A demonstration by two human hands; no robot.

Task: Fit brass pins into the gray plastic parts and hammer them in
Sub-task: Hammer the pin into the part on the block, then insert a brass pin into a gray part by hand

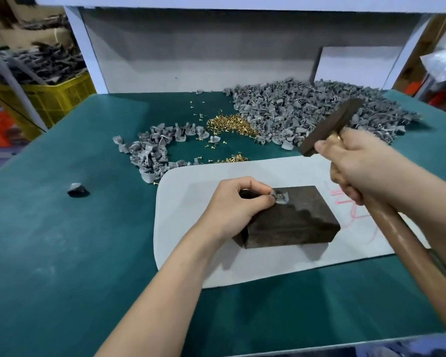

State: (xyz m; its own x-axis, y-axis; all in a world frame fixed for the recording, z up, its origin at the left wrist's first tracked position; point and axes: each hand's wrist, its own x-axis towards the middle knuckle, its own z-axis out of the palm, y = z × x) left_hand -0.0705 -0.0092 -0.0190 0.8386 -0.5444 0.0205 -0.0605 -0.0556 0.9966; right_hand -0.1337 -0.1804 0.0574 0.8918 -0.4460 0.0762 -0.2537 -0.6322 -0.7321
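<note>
A dark metal block [294, 222] lies on a white mat [185, 191]. On its top far edge sits one gray plastic part [281, 198] with a brass pin showing in it, pinched by my left hand [240, 204]. My right hand [353, 163] grips the wooden handle of a hammer [332, 124] just below its dark head, which is raised above and to the right of the block. A heap of brass pins [229, 123] lies behind the mat, beside a big pile of gray parts [314, 109].
A smaller cluster of gray parts [155, 148] lies left of the pins, and one lone part [76, 189] rests far left on the green table [62, 253]. A white backboard closes the rear. A yellow crate [51, 99] stands off the table's left.
</note>
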